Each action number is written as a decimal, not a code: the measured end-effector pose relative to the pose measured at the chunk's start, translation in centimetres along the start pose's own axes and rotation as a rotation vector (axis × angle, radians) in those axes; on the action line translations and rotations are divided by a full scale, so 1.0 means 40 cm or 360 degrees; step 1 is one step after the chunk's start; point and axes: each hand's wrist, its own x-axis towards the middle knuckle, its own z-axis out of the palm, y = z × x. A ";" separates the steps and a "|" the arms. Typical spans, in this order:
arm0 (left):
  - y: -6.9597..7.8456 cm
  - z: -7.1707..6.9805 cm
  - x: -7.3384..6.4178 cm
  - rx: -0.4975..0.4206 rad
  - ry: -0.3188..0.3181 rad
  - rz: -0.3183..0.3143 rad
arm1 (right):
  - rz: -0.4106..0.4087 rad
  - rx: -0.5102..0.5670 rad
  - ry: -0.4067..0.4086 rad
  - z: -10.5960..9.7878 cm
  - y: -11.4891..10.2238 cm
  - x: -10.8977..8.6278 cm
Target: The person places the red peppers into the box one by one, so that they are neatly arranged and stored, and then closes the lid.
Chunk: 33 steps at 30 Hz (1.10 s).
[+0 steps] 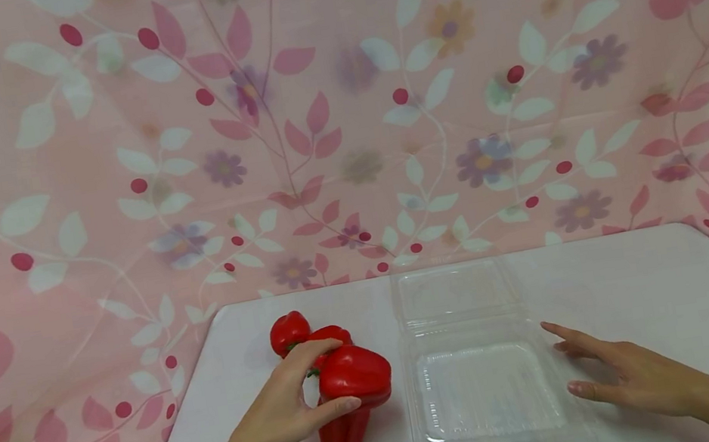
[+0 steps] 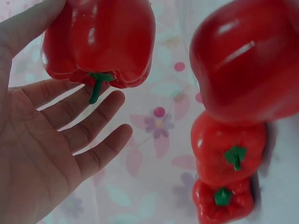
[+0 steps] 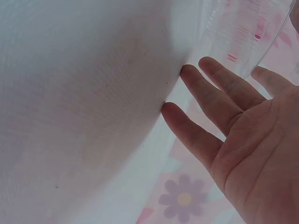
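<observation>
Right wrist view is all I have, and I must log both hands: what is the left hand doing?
Observer: The left hand grips a red pepper, held up off the table.
Operator: Are there other peppers?
Observer: Yes, three more red peppers are on the table.
Operator: I glimpse clear plastic near the right hand. Is that container open?
Observer: Yes, its lid is laid back toward the table's far edge.
</observation>
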 end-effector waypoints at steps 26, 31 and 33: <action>0.059 0.103 0.063 0.0200 -0.0083 0.0007 | 0.0007 -0.0005 -0.0009 -0.001 -0.003 0.001; 0.064 0.126 0.071 0.0254 -0.0100 -0.0002 | -0.0001 -0.0005 0.0001 0.001 -0.002 0.003; 0.067 0.134 0.074 0.0266 -0.0110 0.0005 | 0.0003 -0.0004 -0.0006 0.001 -0.002 0.004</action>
